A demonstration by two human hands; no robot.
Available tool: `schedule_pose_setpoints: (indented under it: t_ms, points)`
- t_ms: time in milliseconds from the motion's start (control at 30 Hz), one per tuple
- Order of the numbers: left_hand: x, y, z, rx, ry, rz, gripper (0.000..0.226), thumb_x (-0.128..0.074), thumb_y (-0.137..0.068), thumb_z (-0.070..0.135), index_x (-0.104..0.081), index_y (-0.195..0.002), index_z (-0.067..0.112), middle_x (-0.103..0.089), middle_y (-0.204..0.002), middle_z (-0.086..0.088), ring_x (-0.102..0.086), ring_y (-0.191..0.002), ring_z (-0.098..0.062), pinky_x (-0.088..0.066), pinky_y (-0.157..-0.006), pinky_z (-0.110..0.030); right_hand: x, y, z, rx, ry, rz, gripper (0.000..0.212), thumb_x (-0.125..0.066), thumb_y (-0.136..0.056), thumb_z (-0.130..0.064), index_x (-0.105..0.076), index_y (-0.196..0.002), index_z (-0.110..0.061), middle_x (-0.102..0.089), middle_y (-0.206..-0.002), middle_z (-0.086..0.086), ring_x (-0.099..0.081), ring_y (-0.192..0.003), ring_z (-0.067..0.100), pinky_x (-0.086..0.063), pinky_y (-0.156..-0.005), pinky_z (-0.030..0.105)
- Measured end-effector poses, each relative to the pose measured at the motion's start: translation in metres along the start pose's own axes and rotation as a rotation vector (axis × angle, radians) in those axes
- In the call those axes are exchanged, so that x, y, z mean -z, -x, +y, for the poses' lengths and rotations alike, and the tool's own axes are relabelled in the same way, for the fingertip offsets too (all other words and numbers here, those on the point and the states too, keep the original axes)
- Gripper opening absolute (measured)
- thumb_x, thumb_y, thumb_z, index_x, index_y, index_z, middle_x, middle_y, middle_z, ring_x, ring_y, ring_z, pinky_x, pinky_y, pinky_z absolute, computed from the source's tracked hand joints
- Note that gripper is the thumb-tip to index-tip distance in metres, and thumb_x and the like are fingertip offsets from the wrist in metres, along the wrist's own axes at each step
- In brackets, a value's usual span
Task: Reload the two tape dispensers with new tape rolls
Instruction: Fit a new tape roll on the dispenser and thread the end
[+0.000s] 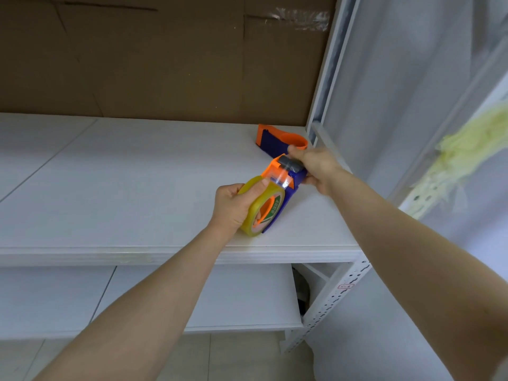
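A blue and orange tape dispenser (288, 188) lies near the front right of the white shelf (137, 188). A yellowish tape roll (257, 210) sits on its hub. My left hand (231, 207) grips the roll, thumb on its upper rim. A clear strip of tape (281, 179) runs from the roll up to the dispenser's grey roller (290, 163). My right hand (316, 169) holds the dispenser's head end by the roller. A second blue and orange dispenser (277, 140), with no roll on it, lies behind at the shelf's back right.
Brown cardboard (165, 64) backs the shelf. A white perforated metal upright (335, 298) stands at the right front corner, with a lower white shelf (165, 298) beneath. White plastic sheeting (412, 92) and pale yellow stuff (467, 149) hang on the right.
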State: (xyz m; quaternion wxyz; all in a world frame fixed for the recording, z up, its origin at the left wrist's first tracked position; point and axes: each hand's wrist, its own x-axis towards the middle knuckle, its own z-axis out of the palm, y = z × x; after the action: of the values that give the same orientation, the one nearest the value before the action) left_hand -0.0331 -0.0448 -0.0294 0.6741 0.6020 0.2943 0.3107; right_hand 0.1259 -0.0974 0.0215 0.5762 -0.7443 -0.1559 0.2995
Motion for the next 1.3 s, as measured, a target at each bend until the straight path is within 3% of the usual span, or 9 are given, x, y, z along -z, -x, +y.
schedule_pose_setpoints:
  t_ms: [267,400,533,600,700,800,933,1067,1300]
  points:
    - [-0.002,-0.002,-0.003,-0.009,-0.041,0.061,0.027,-0.069,-0.081,0.033,-0.063,-0.062,0.014,-0.065,-0.048,0.009,-0.064,-0.048,-0.001,-0.053,-0.051,-0.014,-0.001,-0.001,0.008,-0.039,-0.085,-0.027,0.041,-0.064,-0.087,-0.022,-0.05,-0.124,-0.011,-0.065,-0.116,0.01,-0.065,-0.102,0.025,-0.058,-0.072,0.035]
    - [-0.004,-0.002,-0.001,-0.008,-0.054,0.063,0.026,-0.068,-0.081,0.035,-0.063,-0.064,0.016,-0.067,-0.052,0.009,-0.066,-0.052,-0.003,-0.053,-0.055,-0.017,0.001,0.002,0.024,-0.023,-0.201,-0.004,0.028,-0.06,-0.09,-0.021,-0.056,-0.114,-0.008,-0.067,-0.112,0.011,-0.066,-0.1,0.023,-0.057,-0.085,0.039]
    - [-0.008,-0.002,0.002,-0.003,-0.106,0.063,0.024,-0.066,-0.083,0.037,-0.062,-0.067,0.018,-0.066,-0.067,0.004,-0.064,-0.065,-0.01,-0.053,-0.064,-0.022,0.005,0.0,0.023,-0.029,-0.18,0.096,0.005,-0.059,-0.089,-0.017,-0.056,-0.091,-0.013,-0.066,-0.099,0.009,-0.067,-0.091,0.021,-0.058,-0.081,0.038]
    - [-0.008,-0.004,0.001,-0.004,-0.11,0.059,0.026,-0.067,-0.082,0.037,-0.063,-0.066,0.017,-0.067,-0.063,0.005,-0.065,-0.062,-0.009,-0.054,-0.064,-0.022,0.003,0.0,0.019,-0.032,-0.171,0.075,0.006,-0.061,-0.087,-0.018,-0.056,-0.086,-0.015,-0.067,-0.092,0.008,-0.068,-0.082,0.019,-0.059,-0.076,0.037]
    - [-0.005,-0.005,0.0,-0.004,-0.102,0.065,0.027,-0.068,-0.081,0.037,-0.064,-0.064,0.017,-0.066,-0.055,0.008,-0.065,-0.05,-0.002,-0.053,-0.056,-0.017,-0.004,0.001,0.018,-0.03,-0.141,0.05,0.017,-0.065,-0.085,-0.022,-0.06,-0.098,-0.012,-0.069,-0.086,0.006,-0.069,-0.078,0.018,-0.059,-0.072,0.036]
    - [-0.006,-0.004,0.001,0.0,-0.121,0.062,0.025,-0.067,-0.081,0.038,-0.064,-0.064,0.02,-0.066,-0.058,0.009,-0.064,-0.051,-0.002,-0.052,-0.056,-0.016,-0.003,0.0,0.017,-0.04,-0.153,0.074,0.03,-0.065,-0.084,-0.019,-0.058,-0.111,-0.01,-0.07,-0.098,0.01,-0.07,-0.086,0.022,-0.059,-0.077,0.039]
    - [-0.006,-0.006,0.002,0.005,-0.114,0.075,0.027,-0.067,-0.081,0.039,-0.064,-0.063,0.019,-0.067,-0.057,0.008,-0.064,-0.055,-0.005,-0.052,-0.058,-0.019,-0.003,0.004,0.035,-0.085,-0.329,0.111,0.01,-0.061,-0.088,-0.023,-0.061,-0.091,-0.014,-0.07,-0.092,0.008,-0.069,-0.083,0.02,-0.059,-0.079,0.038]
    - [-0.008,-0.006,0.003,0.008,-0.132,0.053,0.026,-0.066,-0.082,0.038,-0.063,-0.065,0.019,-0.067,-0.067,0.002,-0.065,-0.063,-0.01,-0.054,-0.066,-0.024,-0.003,0.007,0.038,-0.001,-0.266,0.234,0.017,-0.057,-0.089,-0.019,-0.055,-0.071,-0.017,-0.068,-0.083,0.008,-0.068,-0.086,0.022,-0.057,-0.085,0.041]
    - [-0.006,-0.005,0.003,0.02,-0.118,0.082,0.025,-0.066,-0.082,0.039,-0.064,-0.067,0.019,-0.067,-0.069,0.001,-0.065,-0.064,-0.011,-0.054,-0.064,-0.023,-0.007,0.014,0.03,0.003,-0.21,0.112,0.018,-0.062,-0.087,-0.032,-0.059,-0.087,-0.014,-0.07,-0.096,0.009,-0.068,-0.095,0.024,-0.057,-0.086,0.041]
